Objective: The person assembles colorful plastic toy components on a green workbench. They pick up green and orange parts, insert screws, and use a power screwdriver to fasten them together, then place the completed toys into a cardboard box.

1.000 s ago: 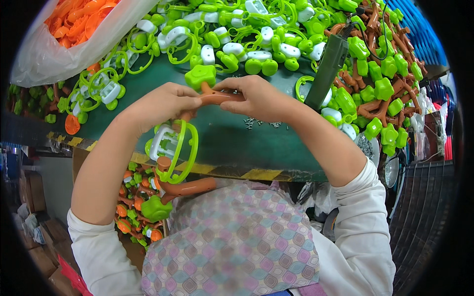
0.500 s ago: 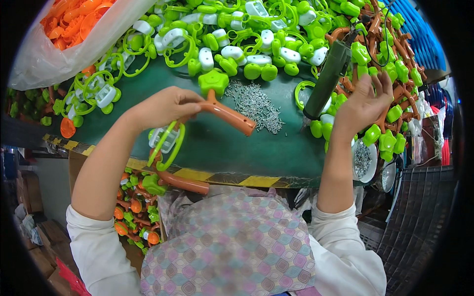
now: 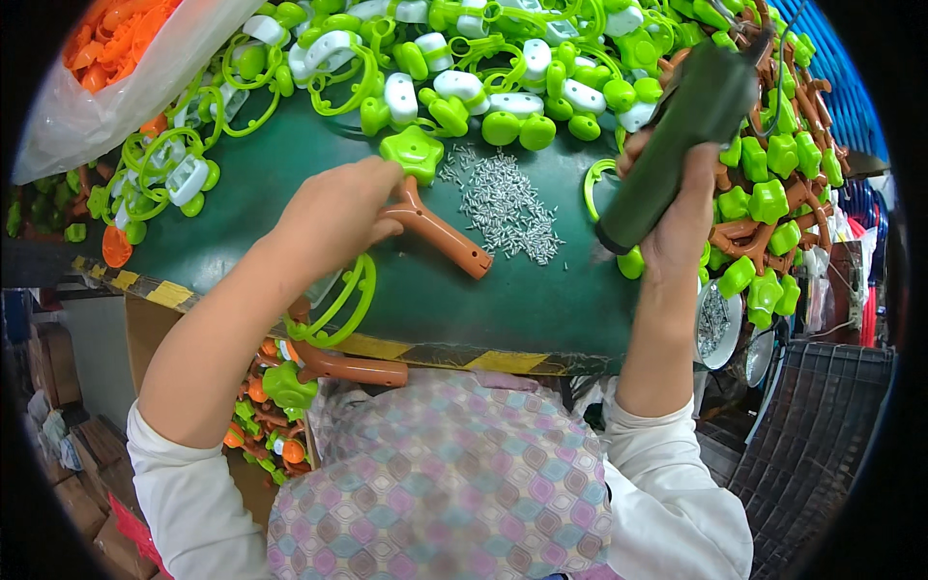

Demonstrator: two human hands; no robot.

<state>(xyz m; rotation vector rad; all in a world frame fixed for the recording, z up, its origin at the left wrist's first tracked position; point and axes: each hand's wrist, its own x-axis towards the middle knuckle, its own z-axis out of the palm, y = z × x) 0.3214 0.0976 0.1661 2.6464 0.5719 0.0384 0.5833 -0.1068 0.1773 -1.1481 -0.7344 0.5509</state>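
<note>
Left hand (image 3: 333, 217) curled around the forked end of an orange-brown toy handle (image 3: 440, 235), which lies on the green table (image 3: 483, 300) just left of a heap of small silver screws (image 3: 503, 205). Right hand (image 3: 681, 208), right of the screws, fingers wrapped around a dark green power screwdriver (image 3: 677, 135) held tilted. Green and white plastic parts (image 3: 464, 82) lie beyond the screws.

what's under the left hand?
The left hand covers the near end of an orange-brown plastic handle lying on the green table top. A green star-shaped piece shows beside it; the joint is hidden.
</note>
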